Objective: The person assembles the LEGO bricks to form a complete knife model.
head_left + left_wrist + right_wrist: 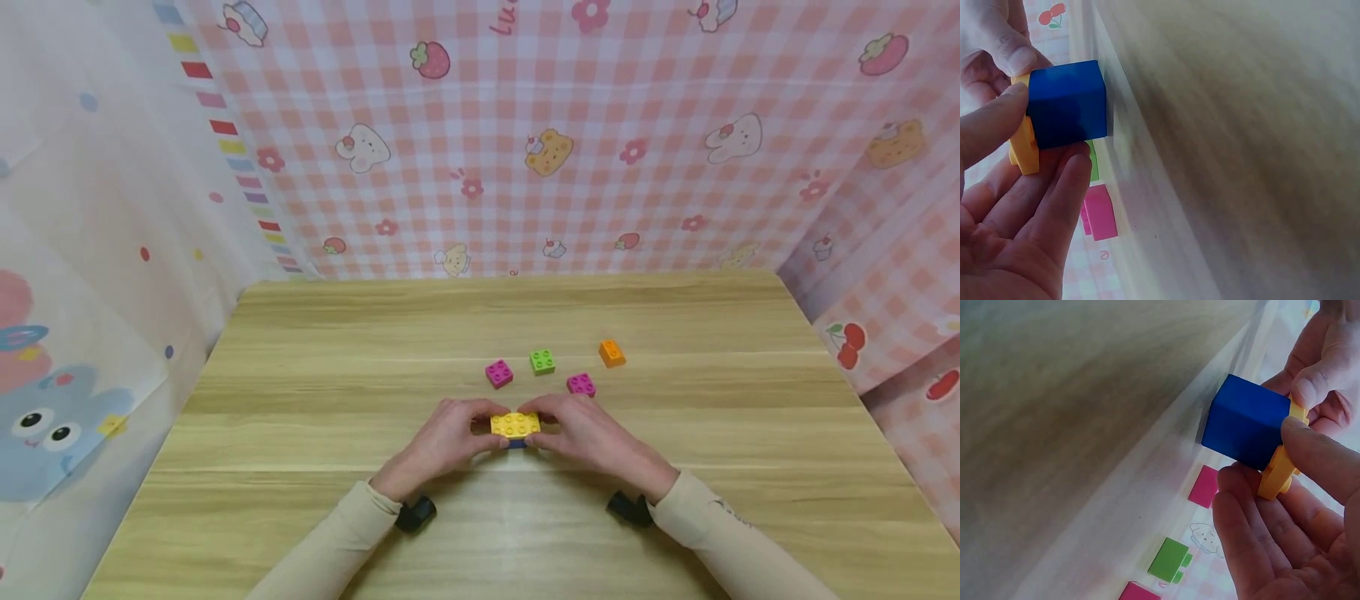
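Observation:
Both hands meet over the table around a yellow building brick with two rows of studs facing up. A blue brick is right beneath it, its plain sides showing in both wrist views. My left hand pinches the left end of the yellow brick between thumb and fingers. At the other end, my right hand pinches it the same way. In the right wrist view the yellow brick is wider than the blue brick and overhangs it. Fingers hide part of the seam between them.
Beyond the hands lie a magenta brick, a green brick, an orange brick and another magenta brick close to the right hand. The wooden table ends at a pink checked cloth.

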Motion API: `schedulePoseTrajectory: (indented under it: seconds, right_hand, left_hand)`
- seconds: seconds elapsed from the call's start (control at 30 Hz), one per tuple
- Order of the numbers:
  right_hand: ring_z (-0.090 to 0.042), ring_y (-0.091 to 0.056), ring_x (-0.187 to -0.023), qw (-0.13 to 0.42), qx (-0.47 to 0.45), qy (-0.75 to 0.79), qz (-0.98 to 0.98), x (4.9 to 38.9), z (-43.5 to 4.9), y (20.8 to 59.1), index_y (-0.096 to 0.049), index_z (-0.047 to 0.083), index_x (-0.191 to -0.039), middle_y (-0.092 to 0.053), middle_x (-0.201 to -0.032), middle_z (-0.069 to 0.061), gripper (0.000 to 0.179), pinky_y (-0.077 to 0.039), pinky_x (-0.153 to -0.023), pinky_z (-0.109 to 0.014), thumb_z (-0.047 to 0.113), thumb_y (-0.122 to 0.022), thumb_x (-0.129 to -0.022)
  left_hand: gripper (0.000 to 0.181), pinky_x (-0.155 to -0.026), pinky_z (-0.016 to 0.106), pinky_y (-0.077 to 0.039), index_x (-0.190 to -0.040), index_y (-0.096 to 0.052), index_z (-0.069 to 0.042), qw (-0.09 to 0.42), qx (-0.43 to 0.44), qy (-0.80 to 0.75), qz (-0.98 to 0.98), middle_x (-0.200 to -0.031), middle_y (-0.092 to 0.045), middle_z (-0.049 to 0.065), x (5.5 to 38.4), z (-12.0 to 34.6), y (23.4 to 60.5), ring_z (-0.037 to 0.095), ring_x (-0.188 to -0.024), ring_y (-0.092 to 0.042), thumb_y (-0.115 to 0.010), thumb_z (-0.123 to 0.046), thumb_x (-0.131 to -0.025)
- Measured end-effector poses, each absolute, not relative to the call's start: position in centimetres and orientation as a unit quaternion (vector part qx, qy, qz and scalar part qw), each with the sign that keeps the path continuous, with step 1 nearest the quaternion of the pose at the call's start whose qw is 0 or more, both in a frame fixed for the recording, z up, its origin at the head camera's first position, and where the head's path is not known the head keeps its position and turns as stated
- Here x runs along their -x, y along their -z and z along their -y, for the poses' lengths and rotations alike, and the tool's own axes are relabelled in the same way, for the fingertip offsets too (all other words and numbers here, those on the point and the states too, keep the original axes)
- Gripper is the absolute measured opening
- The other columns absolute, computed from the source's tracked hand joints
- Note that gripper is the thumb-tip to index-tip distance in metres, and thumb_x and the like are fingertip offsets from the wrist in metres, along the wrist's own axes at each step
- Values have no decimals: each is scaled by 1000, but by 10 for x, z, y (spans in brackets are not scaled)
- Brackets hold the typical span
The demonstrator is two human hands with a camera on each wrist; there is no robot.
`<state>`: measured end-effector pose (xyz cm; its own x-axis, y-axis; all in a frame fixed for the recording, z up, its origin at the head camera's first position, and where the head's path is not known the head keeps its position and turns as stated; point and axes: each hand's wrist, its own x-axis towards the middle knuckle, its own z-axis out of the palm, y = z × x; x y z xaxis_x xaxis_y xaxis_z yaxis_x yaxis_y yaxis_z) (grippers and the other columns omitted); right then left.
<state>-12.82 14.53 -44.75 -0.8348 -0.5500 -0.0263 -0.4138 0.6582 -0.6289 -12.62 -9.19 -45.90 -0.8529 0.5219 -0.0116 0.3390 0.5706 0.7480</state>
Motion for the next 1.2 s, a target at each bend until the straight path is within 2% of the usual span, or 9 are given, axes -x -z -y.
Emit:
schedulePoseTrajectory:
  seconds: [0.23,0.5,0.77,0.9,1.2]
  right_hand:
    - [-18,-66,-107,116,263,317,-904,128,-145,448,-71,8,-128,-73,-121,-4,38,-56,-96,-45,21,-80,-93]
    - [-27,-62,-124,114,245,352,-896,125,-159,440,-63,13,-140,-65,-138,-5,50,-53,-103,-51,34,-76,-97]
    - [-33,-62,-119,67,236,371,-895,136,-184,437,-63,9,-139,-63,-140,-10,46,-53,-100,-57,27,-74,-98]
    - [-34,-60,-126,58,231,378,-895,143,-195,439,-63,7,-139,-62,-142,-12,47,-51,-104,-58,23,-76,-97]
    - [-42,-54,-133,125,204,384,-892,157,-212,445,-54,9,-149,-51,-154,-13,60,-47,-108,-60,23,-77,-95]
  left_hand:
    - [31,-91,37,-56,-120,-74,-7,120,-251,-381,-882,-114,-75,4,128,93,459,13,-100,-66,-81,-16,-91]
    - [35,-90,37,-56,-124,-71,-7,125,-252,-374,-884,-115,-74,4,128,93,458,15,-100,-67,-80,-18,-92]
    - [44,-97,42,-55,-130,-68,-6,125,-253,-378,-881,-123,-73,8,128,95,460,21,-109,-68,-82,-21,-91]
    - [43,-98,43,-55,-130,-68,-7,126,-248,-385,-880,-124,-72,7,126,97,460,21,-110,-68,-81,-21,-91]
    - [37,-98,44,-56,-127,-69,-8,118,-245,-402,-874,-124,-72,7,122,100,459,23,-111,-68,-79,-17,-93]
